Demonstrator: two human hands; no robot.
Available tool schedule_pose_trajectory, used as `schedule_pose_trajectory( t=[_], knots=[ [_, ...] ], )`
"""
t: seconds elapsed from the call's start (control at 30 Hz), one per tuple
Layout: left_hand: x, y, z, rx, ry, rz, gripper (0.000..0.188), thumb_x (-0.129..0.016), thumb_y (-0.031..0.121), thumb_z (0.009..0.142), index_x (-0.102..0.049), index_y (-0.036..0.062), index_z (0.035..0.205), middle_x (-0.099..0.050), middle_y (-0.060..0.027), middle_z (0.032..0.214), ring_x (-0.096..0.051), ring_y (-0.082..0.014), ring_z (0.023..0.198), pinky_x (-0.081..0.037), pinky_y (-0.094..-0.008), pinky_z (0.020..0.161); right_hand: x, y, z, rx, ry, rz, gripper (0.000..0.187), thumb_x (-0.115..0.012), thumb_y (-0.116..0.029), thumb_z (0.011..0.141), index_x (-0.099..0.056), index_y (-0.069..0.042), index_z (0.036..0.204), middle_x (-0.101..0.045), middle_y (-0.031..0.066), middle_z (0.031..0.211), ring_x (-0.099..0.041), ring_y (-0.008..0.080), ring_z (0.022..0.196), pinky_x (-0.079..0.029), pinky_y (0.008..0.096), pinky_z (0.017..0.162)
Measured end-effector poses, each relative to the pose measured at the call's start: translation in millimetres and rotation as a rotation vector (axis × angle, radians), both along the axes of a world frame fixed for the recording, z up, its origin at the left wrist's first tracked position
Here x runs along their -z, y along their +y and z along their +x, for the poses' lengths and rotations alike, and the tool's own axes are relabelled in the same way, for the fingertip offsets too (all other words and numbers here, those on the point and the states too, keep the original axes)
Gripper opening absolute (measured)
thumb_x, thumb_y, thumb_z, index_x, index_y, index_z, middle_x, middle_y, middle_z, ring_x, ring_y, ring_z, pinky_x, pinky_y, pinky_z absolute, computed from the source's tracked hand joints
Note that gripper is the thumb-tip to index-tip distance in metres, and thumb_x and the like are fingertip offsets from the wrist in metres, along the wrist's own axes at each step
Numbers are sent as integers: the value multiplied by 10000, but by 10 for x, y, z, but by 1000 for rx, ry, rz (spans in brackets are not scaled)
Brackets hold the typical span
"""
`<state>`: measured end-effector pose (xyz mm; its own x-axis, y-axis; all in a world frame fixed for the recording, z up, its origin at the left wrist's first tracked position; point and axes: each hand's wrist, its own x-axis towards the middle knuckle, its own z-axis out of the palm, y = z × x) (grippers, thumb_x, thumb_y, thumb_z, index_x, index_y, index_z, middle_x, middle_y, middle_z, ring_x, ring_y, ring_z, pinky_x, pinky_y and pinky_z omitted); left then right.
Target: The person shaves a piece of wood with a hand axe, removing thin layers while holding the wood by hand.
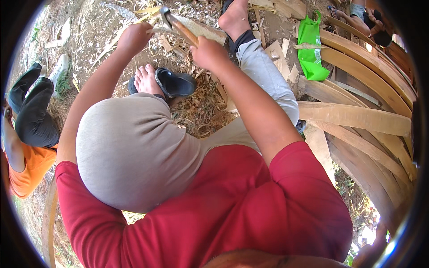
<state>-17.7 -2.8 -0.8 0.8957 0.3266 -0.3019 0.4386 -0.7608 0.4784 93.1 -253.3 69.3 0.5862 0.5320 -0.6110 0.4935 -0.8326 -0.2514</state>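
My right hand (209, 51) is closed round the wooden handle of a small adze (183, 31). Its dark metal head points up and to the left, away from my body. My left hand (135, 38) is closed on the near end of a thin pale wood strip (161, 30). The strip runs from that hand toward the adze handle; whether they touch I cannot tell. Behind the adze lies a broad pale wood piece (201, 29), near my outstretched bare foot (234, 20). My other foot (147, 80) rests beside a dark clog (175, 84).
Wood shavings (201, 109) and offcuts cover the ground. At the right, long curved planks (357, 117) are stacked, with a green bag (311, 49) against them. A person in orange (33, 172) sits at the left; another person's legs (357, 20) show at the upper right.
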Motion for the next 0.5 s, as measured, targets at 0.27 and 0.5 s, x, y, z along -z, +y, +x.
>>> schedule_pose_trajectory(
  t=[0.27,0.5],
  knots=[
    [111,-6,-116,36,-45,33,234,-725,315,969,-784,136,1107,-773,-159,888,-749,-384,835,-601,-505,765,-37,-63,8,-22,5,1,389,-624,-363,1025,-620,-31,1228,-759,210,1031,-750,406,981,-585,524,867],
    [118,16,-72,32,-42,39,256,-729,312,958,-785,146,1144,-781,-155,922,-755,-382,855,-605,-495,791,86,-24,-60,-50,0,1,444,-608,-375,1032,-608,-22,1302,-758,218,1091,-739,405,1045,-580,524,907]
  ],
)
